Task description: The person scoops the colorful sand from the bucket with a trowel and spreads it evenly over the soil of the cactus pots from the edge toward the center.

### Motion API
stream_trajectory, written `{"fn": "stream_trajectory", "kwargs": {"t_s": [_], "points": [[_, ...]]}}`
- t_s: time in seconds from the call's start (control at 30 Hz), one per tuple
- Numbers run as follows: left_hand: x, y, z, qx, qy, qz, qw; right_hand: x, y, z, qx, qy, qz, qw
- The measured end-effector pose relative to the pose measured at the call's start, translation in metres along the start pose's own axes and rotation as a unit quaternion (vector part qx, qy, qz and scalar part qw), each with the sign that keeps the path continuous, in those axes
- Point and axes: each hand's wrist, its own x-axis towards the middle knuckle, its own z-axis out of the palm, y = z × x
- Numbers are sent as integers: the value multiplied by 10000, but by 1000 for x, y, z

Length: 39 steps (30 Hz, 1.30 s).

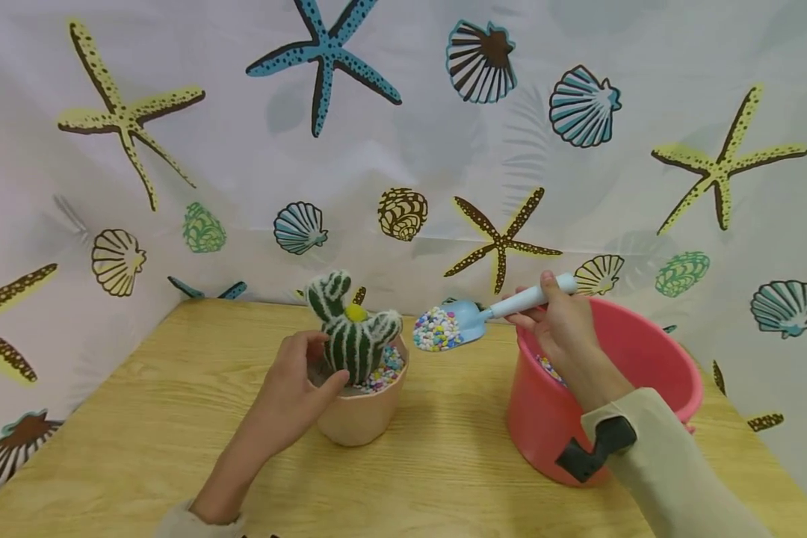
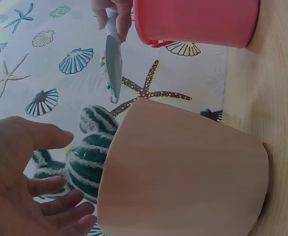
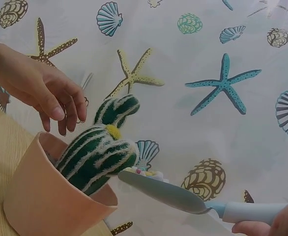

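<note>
A knitted green and white cactus (image 1: 353, 347) with a yellow top piece stands in a peach pot (image 1: 359, 418) on the table. Small colourful pebbles (image 1: 385, 373) lie around its right side inside the pot. My left hand (image 1: 302, 392) hovers beside the cactus, over the pot's left rim, fingers loosely bent and holding nothing. In the right wrist view a gap shows between that hand (image 3: 48, 93) and the cactus (image 3: 102, 147). My right hand (image 1: 565, 325) grips the light blue handle of a small trowel (image 1: 471, 321). Pastel pebbles (image 1: 436, 330) fill its scoop, which is held just right of the pot.
A pink-red bucket (image 1: 545, 426) stands on the right, partly under my right forearm, with some pebbles (image 1: 550, 368) visible inside. Behind the wooden table (image 1: 155, 418) hangs a white cloth (image 1: 376, 142) printed with starfish and shells.
</note>
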Motion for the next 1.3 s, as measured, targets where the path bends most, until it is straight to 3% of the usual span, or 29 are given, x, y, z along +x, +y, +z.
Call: {"fn": "stream_trajectory", "kwargs": {"t_s": [0.13, 0.3, 0.57, 0.8, 1.1, 1.3], "points": [[3, -5, 0, 18, 245, -356, 9991, 0, 3, 3, -23, 24, 2, 10000], [5, -15, -4, 95, 319, -466, 9984, -1, 7, 6, 81, -17, -12, 10000], [10, -36, -5, -234, -456, -586, 9970, -1, 14, 10, -131, -135, -7, 9998], [14, -58, 7, -649, -940, -2, 9935, -3, 18, 12, -269, -104, -51, 9996], [13, -62, 6, -382, -972, -135, 9944, -4, 19, 16, -231, -96, -89, 9996], [10, -42, 11, 583, -694, -711, 9933, -4, 20, 17, -210, -65, -119, 9997]]}}
